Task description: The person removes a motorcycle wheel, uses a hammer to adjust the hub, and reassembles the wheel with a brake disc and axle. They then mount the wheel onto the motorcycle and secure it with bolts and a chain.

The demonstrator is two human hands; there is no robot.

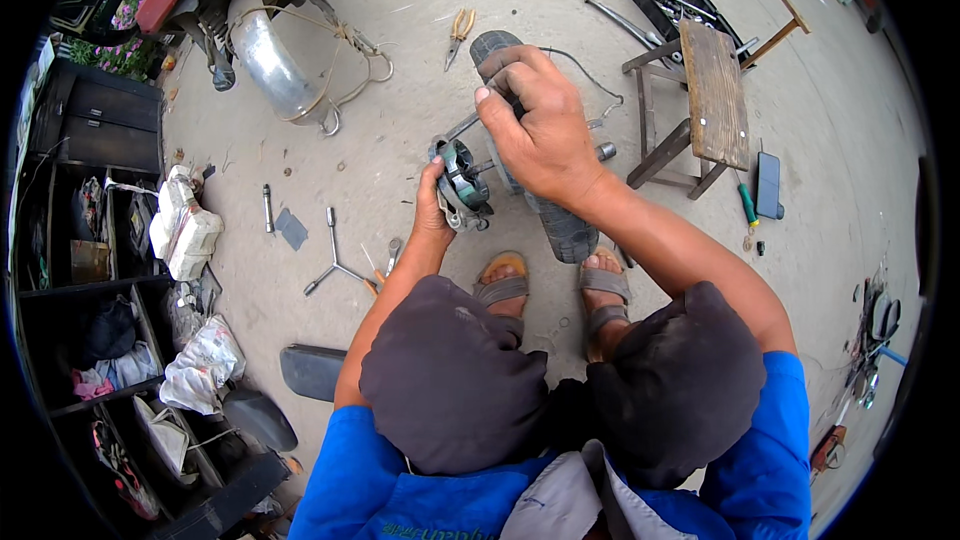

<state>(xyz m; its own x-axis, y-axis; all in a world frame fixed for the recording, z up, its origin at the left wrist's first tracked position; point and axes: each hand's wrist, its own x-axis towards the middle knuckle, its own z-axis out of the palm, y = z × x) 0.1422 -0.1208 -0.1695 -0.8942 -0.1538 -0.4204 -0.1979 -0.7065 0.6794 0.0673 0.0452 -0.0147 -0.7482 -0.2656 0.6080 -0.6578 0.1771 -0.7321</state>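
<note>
**Two hands on a small metal motor part**

The biggest thing in hand is the black tyre (560, 220). There is one. It lies on the ground at 12 o'clock from the two sandalled feet (555, 285). It looks rubbery, thick and a bit heavy, so it would bend only a little.

Next is the round metal part (462, 185), also one. It sits just left of the tyre, at 11 o'clock from the feet. It looks hard, stiff and heavy for its size, maybe greasy and slippery. Its outer rim looks like the safest place to grip; the thin bits inside could get bent.

The left hand (432, 210) wraps around the part's lower left side, fingers curled tight on it. The right hand (535, 125) is above it, at 1 o'clock, fingers pinched close on something small and dark; I cannot tell what.

Around them: one wooden stool (705, 100) at 2 o'clock, one three-armed wrench (335, 260) at 9 o'clock, one pair of pliers (460, 32) at 12 o'clock.
</note>
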